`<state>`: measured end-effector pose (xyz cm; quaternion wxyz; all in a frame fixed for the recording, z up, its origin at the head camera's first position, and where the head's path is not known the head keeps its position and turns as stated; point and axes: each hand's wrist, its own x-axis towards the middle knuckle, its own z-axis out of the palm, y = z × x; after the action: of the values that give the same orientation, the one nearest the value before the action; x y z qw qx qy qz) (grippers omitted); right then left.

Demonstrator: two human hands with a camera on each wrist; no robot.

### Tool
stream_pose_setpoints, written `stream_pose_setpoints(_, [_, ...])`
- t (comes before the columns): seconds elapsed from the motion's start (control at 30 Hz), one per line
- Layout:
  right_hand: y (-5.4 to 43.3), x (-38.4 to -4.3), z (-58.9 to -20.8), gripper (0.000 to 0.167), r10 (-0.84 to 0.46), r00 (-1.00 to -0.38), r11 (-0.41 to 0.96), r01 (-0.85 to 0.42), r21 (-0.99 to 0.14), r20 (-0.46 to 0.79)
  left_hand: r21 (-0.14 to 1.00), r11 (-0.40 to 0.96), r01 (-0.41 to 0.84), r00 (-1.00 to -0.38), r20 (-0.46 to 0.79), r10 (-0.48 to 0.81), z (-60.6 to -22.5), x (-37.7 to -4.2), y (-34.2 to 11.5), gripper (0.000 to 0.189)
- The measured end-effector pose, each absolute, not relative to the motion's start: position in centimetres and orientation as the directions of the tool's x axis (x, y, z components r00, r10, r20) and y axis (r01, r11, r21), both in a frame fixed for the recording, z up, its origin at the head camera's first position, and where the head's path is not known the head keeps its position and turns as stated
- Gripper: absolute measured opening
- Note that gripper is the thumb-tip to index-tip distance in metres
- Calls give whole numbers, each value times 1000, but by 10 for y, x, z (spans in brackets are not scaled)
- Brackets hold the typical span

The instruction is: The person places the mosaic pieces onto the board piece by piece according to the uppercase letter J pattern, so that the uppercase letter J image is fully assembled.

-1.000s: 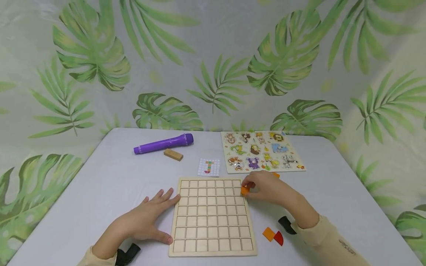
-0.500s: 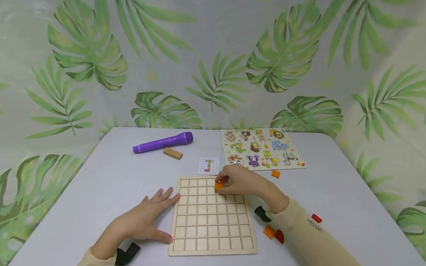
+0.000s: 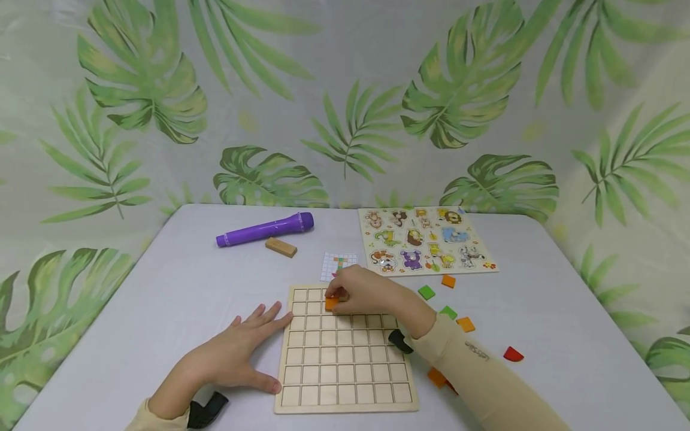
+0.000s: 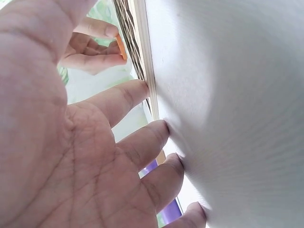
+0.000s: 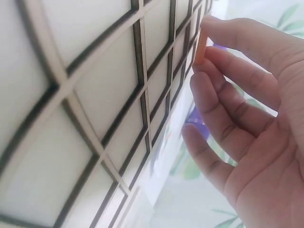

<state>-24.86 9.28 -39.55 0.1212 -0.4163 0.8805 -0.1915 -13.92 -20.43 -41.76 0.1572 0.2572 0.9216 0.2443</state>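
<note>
My right hand (image 3: 372, 293) pinches a square orange tile (image 3: 331, 304) between thumb and fingers, over the upper rows of a wooden grid board (image 3: 345, 374). The right wrist view shows the same orange tile (image 5: 202, 46) edge-on, close over the grid. My left hand (image 3: 232, 359) lies spread at the board's left side, with thumb and index fingertip at its edge. In the left wrist view its straight fingers (image 4: 142, 142) rest on the white tabletop. Behind the board lies a small pattern card (image 3: 330, 266) with a coloured figure, partly hidden by my right hand.
Right of the board lie loose green tiles (image 3: 426, 292), orange tiles (image 3: 466, 324) and a red quarter-round piece (image 3: 514, 354). My sleeve partly covers more pieces. Farther back are an animal puzzle board (image 3: 426, 239), a purple toy microphone (image 3: 264, 230) and a small wooden block (image 3: 281, 247).
My right hand has carried the orange tile leftward from the board's right edge to over its upper rows, left of the middle. Green and orange tiles came into sight behind it. The left hand stays put.
</note>
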Motion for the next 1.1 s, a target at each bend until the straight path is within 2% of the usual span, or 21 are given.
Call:
stream_pose_setpoints(0.3, [86, -253, -400, 24, -804, -591, 556, -707, -438, -67, 528, 751, 396, -819, -167, 549, -417, -140, -204, 121])
stream_pose_setpoints(0.77, [83, -253, -399, 19, -771, -630, 588, -651, -480, -91, 520, 751, 407, -818, -159, 553, -415, -140, -203, 121])
stream_pose_setpoints(1.1, [83, -253, -399, 14, -764, -632, 600, -620, -505, -132, 531, 750, 395, -814, -175, 553, -415, -139, -202, 120])
